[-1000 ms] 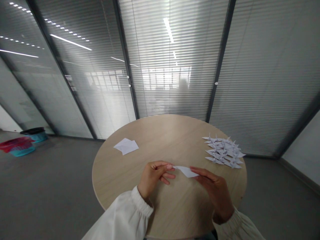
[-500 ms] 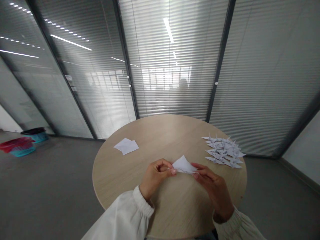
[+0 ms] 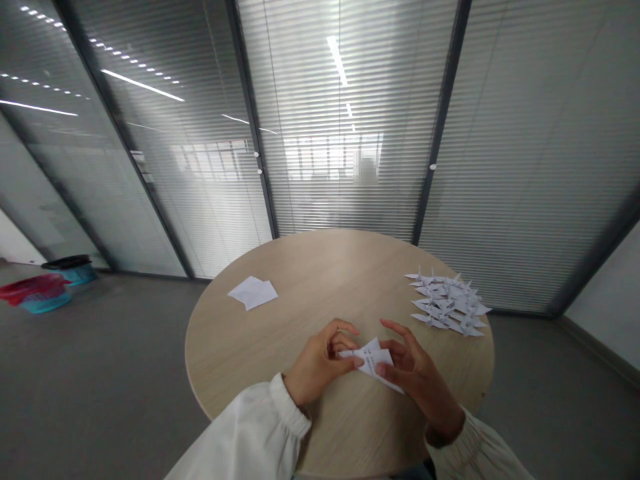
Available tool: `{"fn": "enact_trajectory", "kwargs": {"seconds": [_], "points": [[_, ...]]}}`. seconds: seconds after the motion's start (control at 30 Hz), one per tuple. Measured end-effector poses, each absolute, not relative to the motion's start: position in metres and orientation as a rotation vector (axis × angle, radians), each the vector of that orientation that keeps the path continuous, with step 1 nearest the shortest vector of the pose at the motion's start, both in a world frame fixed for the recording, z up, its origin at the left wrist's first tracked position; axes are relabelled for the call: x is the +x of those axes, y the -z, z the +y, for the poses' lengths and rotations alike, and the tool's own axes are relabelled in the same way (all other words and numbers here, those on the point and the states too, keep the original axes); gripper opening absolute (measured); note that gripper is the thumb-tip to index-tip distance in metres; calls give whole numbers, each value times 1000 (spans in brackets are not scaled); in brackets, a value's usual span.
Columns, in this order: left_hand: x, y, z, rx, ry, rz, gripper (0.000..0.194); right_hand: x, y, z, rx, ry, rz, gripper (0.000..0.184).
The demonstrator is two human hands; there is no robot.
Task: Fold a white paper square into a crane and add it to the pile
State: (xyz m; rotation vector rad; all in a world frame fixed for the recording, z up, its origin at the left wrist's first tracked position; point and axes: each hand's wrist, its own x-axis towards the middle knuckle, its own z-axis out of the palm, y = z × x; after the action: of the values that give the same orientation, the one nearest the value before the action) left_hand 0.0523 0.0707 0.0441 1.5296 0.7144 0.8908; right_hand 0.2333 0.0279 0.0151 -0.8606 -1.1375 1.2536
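Note:
Between my two hands is a small folded piece of white paper [image 3: 371,358], with dark printed marks on the side facing me. My left hand [image 3: 325,360] pinches its left corner, the thumb lying on top. My right hand [image 3: 413,370] grips the right part with the thumb on the printed face, its index finger raised off the paper. The paper is held just over the near half of the round wooden table [image 3: 330,267]. Fingertips behind the paper are partly hidden.
White paper sheets [image 3: 253,293] lie overlapping on the table's left side. A cluster of folded white paper cranes [image 3: 447,303] sits at the right edge. Two lined bins, one red-topped [image 3: 37,293] and one black-topped [image 3: 73,269], stand on the floor at far left. Glass partitions with blinds rise behind.
The folded paper has turned and come slightly nearer to me, so printed marks now show where a blank white face was. My right index finger has lifted away from it.

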Motion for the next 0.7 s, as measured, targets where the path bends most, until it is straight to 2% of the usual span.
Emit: {"fn": "enact_trajectory", "kwargs": {"seconds": [0.17, 0.27, 0.37, 0.53, 0.7], "points": [[52, -42, 68, 1687, -815, 723, 41, 237, -13, 27, -1028, -1114, -1191, 46], [52, -40, 71, 1695, -864, 757, 46, 238, -13, 27, -1092, -1045, -1176, 38], [51, -39, 75, 1629, -939, 795, 50, 236, -14, 27, -1075, -1050, -1149, 39], [50, -45, 77, 1431, -1057, 786, 51, 232, -14, 28, -947, -1228, -1218, 61], [51, -47, 77, 1411, -1028, 766, 53, 233, -12, 29, -1030, -1188, -1228, 52]]}}
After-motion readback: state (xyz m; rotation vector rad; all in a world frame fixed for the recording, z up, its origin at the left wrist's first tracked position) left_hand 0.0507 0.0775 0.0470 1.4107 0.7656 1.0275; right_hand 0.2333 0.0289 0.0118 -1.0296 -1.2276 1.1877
